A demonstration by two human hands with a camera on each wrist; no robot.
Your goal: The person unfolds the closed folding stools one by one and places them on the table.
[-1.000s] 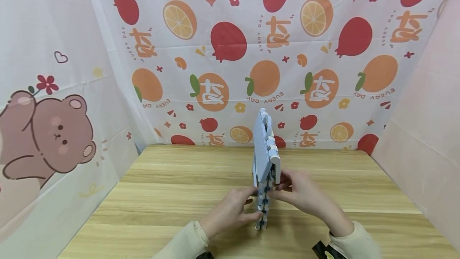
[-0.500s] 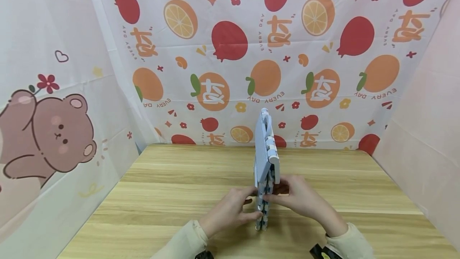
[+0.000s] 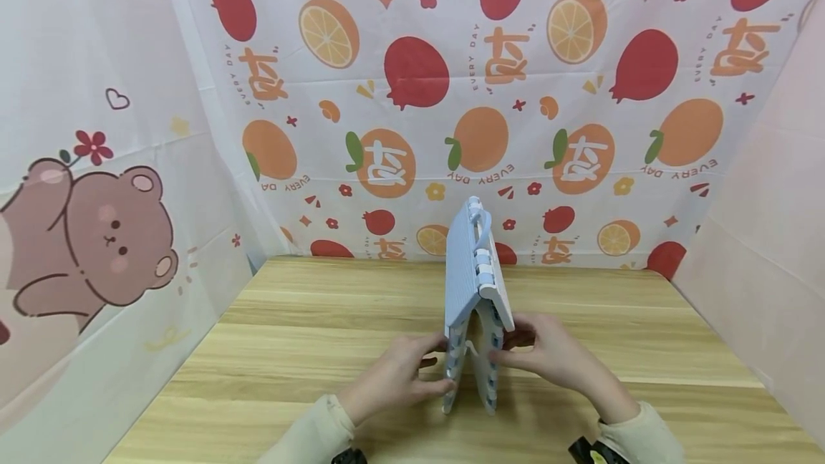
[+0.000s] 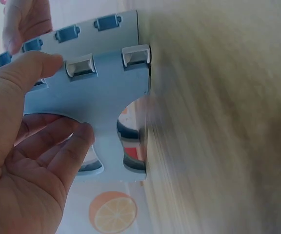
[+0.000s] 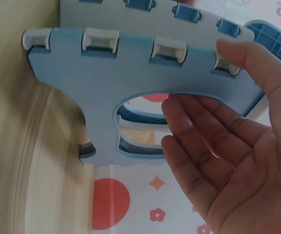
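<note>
A light-blue and white folding step stool [image 3: 462, 263] stands on the table on its partly spread legs, the ridged top folded up into a peak. A strap-like handle [image 3: 484, 230] loops from the peak. My left hand [image 3: 401, 372] grips the left leg panel [image 4: 112, 80], thumb along its hinged edge and fingers in the cut-out, as the left wrist view shows. On the other side my right hand [image 3: 549, 354] grips the right leg panel [image 5: 99, 73]; the right wrist view shows its thumb over a white hinge clip and fingertips at the curved opening.
The wooden table [image 3: 309, 349] reaches back to a hanging fruit-print cloth [image 3: 412, 142]. A bear-print cloth [image 3: 116, 235] hangs at the left, a pale pink one [image 3: 767, 235] at the right. Dark straps [image 3: 596, 452] circle the wrists.
The stool's legs have spread from nearly together to a narrow gap, and the folded top has widened. My left hand has moved left with its panel, my right hand slightly right.
</note>
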